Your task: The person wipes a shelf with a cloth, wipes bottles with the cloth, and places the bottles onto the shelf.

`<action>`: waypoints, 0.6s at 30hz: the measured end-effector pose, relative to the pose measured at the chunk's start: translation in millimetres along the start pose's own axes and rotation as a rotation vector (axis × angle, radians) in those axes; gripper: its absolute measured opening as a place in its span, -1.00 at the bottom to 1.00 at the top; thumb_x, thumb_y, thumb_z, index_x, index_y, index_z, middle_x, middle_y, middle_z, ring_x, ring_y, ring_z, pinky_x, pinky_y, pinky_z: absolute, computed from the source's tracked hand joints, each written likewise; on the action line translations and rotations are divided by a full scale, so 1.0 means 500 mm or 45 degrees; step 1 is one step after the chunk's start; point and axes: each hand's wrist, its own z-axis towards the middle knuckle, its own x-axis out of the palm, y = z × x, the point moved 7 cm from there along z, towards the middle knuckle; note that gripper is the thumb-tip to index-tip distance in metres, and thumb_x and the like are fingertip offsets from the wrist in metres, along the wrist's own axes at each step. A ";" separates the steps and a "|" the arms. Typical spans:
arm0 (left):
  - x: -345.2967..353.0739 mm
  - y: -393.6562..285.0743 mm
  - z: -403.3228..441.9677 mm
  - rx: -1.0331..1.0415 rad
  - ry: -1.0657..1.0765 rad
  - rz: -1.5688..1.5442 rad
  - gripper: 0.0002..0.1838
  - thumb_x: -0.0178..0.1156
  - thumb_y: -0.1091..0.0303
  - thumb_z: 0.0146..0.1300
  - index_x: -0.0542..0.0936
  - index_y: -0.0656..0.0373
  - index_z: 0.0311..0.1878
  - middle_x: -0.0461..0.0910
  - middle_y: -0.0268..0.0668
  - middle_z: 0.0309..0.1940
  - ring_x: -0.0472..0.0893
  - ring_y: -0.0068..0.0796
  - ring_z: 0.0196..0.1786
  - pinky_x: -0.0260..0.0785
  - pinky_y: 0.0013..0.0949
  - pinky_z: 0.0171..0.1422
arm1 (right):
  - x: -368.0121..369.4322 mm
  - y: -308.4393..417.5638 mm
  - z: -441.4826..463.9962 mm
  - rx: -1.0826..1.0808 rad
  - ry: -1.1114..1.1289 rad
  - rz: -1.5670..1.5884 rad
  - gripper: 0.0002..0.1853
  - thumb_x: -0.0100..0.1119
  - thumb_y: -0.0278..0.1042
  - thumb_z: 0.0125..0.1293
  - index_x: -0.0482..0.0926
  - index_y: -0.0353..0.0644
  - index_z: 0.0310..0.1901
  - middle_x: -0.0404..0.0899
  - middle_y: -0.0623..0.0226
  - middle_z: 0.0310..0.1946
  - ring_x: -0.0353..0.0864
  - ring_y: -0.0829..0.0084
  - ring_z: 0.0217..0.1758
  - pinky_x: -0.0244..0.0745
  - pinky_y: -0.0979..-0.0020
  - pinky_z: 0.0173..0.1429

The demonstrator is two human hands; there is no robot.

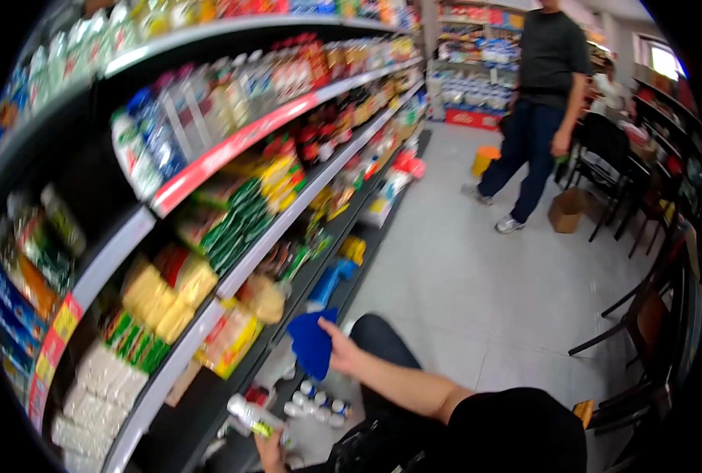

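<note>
My right hand (341, 347) grips a blue cloth (311, 344), held out in front of the lower shelves. Lower down, my left hand (270, 452) is closed around a white bottle (255, 415) with a green and yellow label, which is tilted to one side. On the floor just beyond the bottle stands a group of small white bottles (311, 408), some with dark blue parts. The bottom shelf (201, 398) lies beside my left hand. Blur hides the finer print on the labels.
Tiered shelves (232, 150) packed with bottles and bagged goods run along the left. A person (552, 71) stands in the aisle near an orange bucket (486, 160) and a cardboard box (567, 210). Chairs (603, 150) line the right side; my knee (382, 339) is raised ahead.
</note>
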 end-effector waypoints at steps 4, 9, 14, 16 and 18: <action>-0.139 0.069 0.050 -0.215 0.051 0.772 -0.37 0.29 0.33 0.26 0.28 0.07 0.37 0.47 -0.24 0.06 0.53 -0.34 -0.07 0.51 -0.26 -0.10 | 0.026 0.069 -0.057 -0.037 0.123 0.057 -0.45 0.10 0.01 0.40 0.41 -0.20 0.27 0.52 0.15 0.19 0.54 0.20 0.19 0.42 0.18 0.31; 0.281 -0.215 -0.052 0.220 0.234 0.187 -0.27 0.38 0.48 0.04 0.28 0.27 0.30 0.52 -0.14 0.03 0.60 -0.20 0.01 0.52 -0.09 0.10 | 0.110 0.160 -0.120 -0.386 0.121 -0.132 -0.49 0.00 0.00 0.45 0.42 -0.19 0.26 0.55 0.16 0.16 0.57 0.24 0.16 0.45 0.19 0.27; 0.369 -0.291 -0.107 0.300 0.058 0.804 -0.49 0.48 0.30 0.03 0.53 0.20 0.05 0.62 -0.34 -0.15 0.60 -0.48 -0.11 0.46 -0.35 0.00 | 0.234 0.154 -0.187 -0.456 0.014 -0.256 -0.64 -0.01 -0.07 0.47 0.53 -0.15 0.09 0.62 0.28 -0.04 0.60 0.35 0.00 0.52 0.25 0.14; 0.370 -0.278 -0.123 0.281 0.149 0.574 -0.49 0.46 0.29 0.07 0.51 0.22 0.07 0.65 -0.33 -0.16 0.60 -0.52 -0.13 0.47 -0.36 0.00 | 0.260 0.129 -0.209 -0.418 0.115 -0.296 -0.61 -0.04 -0.05 0.48 0.50 -0.17 0.12 0.62 0.28 -0.01 0.61 0.35 0.01 0.49 0.28 0.17; 0.396 -0.307 -0.126 0.263 0.129 0.581 -0.52 0.44 0.37 0.07 0.47 0.26 0.02 0.66 -0.26 -0.18 0.63 -0.50 -0.12 0.50 -0.34 0.00 | 0.268 0.133 -0.202 -0.410 0.254 -0.359 -0.54 0.01 0.00 0.44 0.45 -0.16 0.19 0.56 0.24 0.11 0.56 0.30 0.14 0.43 0.22 0.27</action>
